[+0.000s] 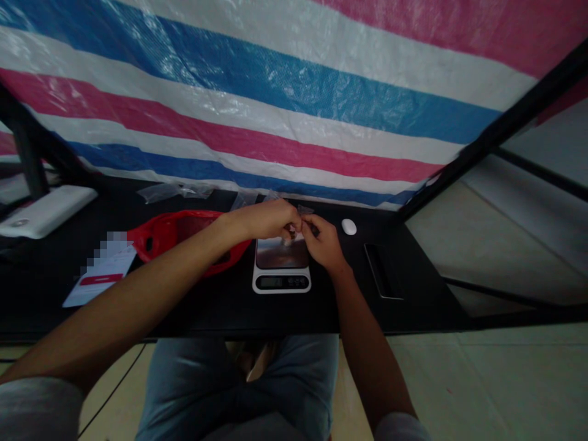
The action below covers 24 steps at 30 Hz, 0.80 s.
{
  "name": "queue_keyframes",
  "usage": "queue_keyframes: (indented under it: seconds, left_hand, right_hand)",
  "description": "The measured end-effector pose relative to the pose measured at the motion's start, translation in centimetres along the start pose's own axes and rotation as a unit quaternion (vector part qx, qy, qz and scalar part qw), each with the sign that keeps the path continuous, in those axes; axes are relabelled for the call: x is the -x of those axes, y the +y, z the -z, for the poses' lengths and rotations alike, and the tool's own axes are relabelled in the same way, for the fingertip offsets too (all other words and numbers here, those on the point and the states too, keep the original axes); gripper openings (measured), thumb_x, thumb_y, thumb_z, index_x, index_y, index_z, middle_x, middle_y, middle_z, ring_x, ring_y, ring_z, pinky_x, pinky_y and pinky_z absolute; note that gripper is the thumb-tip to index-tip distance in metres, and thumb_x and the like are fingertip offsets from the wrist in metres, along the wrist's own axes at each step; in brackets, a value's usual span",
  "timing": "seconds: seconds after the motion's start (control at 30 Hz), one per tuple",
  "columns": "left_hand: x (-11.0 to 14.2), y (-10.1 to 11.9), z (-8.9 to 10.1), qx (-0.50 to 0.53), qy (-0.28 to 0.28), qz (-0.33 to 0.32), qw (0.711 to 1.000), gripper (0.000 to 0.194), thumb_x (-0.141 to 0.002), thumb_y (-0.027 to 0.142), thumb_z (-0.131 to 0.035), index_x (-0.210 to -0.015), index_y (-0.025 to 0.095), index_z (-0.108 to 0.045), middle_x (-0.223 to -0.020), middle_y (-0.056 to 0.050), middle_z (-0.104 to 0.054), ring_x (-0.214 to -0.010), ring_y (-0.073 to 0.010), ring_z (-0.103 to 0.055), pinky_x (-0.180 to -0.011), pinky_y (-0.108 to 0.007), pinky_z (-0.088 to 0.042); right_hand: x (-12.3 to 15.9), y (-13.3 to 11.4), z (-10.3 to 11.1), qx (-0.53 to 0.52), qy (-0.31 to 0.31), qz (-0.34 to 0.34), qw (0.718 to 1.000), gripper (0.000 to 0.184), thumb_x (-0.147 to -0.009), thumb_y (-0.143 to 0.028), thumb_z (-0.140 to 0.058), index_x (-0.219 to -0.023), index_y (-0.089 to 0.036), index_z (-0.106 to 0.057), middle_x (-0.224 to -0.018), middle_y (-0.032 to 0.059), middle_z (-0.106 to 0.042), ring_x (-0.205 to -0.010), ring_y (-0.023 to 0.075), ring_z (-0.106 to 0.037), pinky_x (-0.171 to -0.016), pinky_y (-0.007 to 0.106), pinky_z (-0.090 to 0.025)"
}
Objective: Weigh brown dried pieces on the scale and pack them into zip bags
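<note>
My left hand (271, 220) and my right hand (324, 242) meet above a white digital kitchen scale (281, 280), their fingertips pinching a small item (296, 231). It looks like a bit of clear plastic, but the fingers hide most of it and I cannot tell exactly what it is. The scale's dark, glossy platform lies just under both hands, and its display faces me. A red plastic bag (184, 229) lies beneath my left forearm, to the left of the scale.
A printed paper sheet (101, 272) and a white box-like object (46, 211) lie left on the black table (220, 312). Clear plastic bags (174, 192) sit at the back. A white computer mouse (349, 226) lies right. A striped tarp (275, 98) hangs behind.
</note>
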State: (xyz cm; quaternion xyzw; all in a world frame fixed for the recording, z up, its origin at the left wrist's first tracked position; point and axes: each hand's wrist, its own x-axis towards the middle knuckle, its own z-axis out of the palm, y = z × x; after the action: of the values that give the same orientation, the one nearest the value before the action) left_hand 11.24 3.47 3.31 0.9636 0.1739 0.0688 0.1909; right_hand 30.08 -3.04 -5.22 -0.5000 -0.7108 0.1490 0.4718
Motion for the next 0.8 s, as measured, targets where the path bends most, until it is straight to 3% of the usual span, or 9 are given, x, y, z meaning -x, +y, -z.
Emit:
queue_keyframes:
  seconds: [0.23, 0.43, 0.8]
  left_hand:
    - [0.1, 0.4, 0.0, 0.017, 0.013, 0.017, 1.000, 0.018, -0.080, 0.007, -0.078, -0.094, 0.018, -0.080, -0.094, -0.004, -0.078, -0.089, -0.0184, -0.071, -0.085, -0.027, -0.048]
    - [0.5, 0.6, -0.2, 0.033, 0.033, 0.026, 0.999, 0.018, -0.079, 0.005, -0.078, -0.093, 0.016, -0.077, -0.092, -0.003, -0.077, -0.087, -0.0178, -0.072, -0.080, -0.025, -0.050]
    - [1.3, -0.7, -1.1, 0.169, 0.053, 0.013, 0.984, 0.028, -0.083, 0.002, -0.072, -0.108, 0.014, -0.071, -0.104, -0.008, -0.080, -0.093, -0.0170, -0.076, -0.085, -0.026, -0.058]
  right_hand:
    - [-0.1, 0.0, 0.1, -0.010, 0.003, 0.002, 1.000, 0.021, -0.096, -0.027, -0.056, -0.099, -0.020, -0.075, -0.098, 0.0084, -0.077, -0.092, 0.0235, -0.071, -0.084, 0.037, -0.054]
    - [-0.1, 0.3, 0.0, -0.002, 0.004, 0.001, 1.000, 0.020, -0.096, -0.026, -0.056, -0.101, -0.021, -0.075, -0.100, 0.0077, -0.078, -0.093, 0.0229, -0.070, -0.086, 0.037, -0.054]
    - [-0.1, 0.0, 0.1, 0.000, 0.006, -0.001, 1.000, 0.022, -0.096, -0.029, -0.056, -0.102, -0.021, -0.075, -0.098, 0.0078, -0.078, -0.088, 0.0225, -0.070, -0.080, 0.036, -0.054]
